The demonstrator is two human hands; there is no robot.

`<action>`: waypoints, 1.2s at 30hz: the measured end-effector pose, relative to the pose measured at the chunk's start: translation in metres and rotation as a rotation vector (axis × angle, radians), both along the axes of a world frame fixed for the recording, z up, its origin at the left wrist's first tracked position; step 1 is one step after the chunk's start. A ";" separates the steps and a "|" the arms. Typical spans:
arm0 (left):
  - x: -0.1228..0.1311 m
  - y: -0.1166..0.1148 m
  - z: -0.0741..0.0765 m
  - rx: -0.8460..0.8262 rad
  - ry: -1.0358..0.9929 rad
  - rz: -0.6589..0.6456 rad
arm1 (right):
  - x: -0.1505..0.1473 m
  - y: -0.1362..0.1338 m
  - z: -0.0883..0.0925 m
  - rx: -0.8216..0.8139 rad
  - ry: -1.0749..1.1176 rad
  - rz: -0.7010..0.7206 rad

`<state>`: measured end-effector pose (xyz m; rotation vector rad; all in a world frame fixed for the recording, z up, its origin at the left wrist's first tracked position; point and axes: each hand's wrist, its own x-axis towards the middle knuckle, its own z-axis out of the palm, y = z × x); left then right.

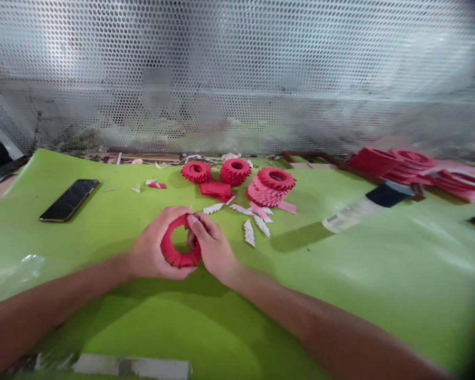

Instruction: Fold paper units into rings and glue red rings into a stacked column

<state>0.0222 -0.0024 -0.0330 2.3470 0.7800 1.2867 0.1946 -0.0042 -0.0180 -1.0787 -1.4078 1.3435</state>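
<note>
While the left hand (pixel 154 245) and right hand (pixel 214 249) clamp a red folded-paper ring (pixel 181 258) at centre frame, fingers closed on its rim, a green sheet (pixel 340 285) lies beneath. Just beyond: white folded paper pieces (pixel 249 233). Upper centre: stacked red paper rings (pixel 271 187). Left: smartphone (pixel 68 199). Right: bottle (pixel 358 211), lying down.

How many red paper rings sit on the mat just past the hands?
3: the left ring, the middle ring, the right ring atop a pink stack; more may hide there.
</note>
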 end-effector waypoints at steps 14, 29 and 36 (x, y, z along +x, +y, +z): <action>-0.005 0.005 -0.003 0.029 -0.006 0.132 | 0.006 0.005 0.002 -0.082 0.042 -0.010; -0.003 0.006 -0.003 0.035 0.081 0.064 | 0.002 0.003 -0.001 0.008 -0.100 0.008; -0.016 0.009 0.004 0.351 0.178 0.140 | 0.019 0.013 0.006 0.105 -0.207 -0.067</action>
